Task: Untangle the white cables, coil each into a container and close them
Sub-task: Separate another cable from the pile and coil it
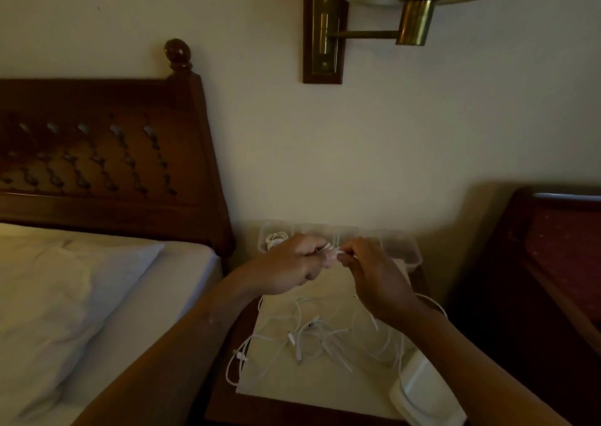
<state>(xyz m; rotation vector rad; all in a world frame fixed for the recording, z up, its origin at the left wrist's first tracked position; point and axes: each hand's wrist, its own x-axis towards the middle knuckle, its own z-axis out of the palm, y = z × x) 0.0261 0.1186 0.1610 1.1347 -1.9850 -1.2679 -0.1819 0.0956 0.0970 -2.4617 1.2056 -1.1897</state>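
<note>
A tangle of white cables [320, 337] lies on a pale cloth [312, 380] covering the nightstand. My left hand [289, 264] and my right hand [374, 276] are raised above it, fingertips close together, both pinching a white cable end [335, 252] between them. Behind the hands a row of clear plastic containers [401, 251] stands against the wall. The leftmost container [273, 238] holds a coiled white cable. The middle containers are partly hidden by my hands.
A bed with a white pillow [65, 311] and a dark wooden headboard [107, 165] is on the left. A brass wall lamp [413, 12] hangs above. A dark chair [559, 263] stands on the right. White lids [422, 390] lie at the nightstand's front right corner.
</note>
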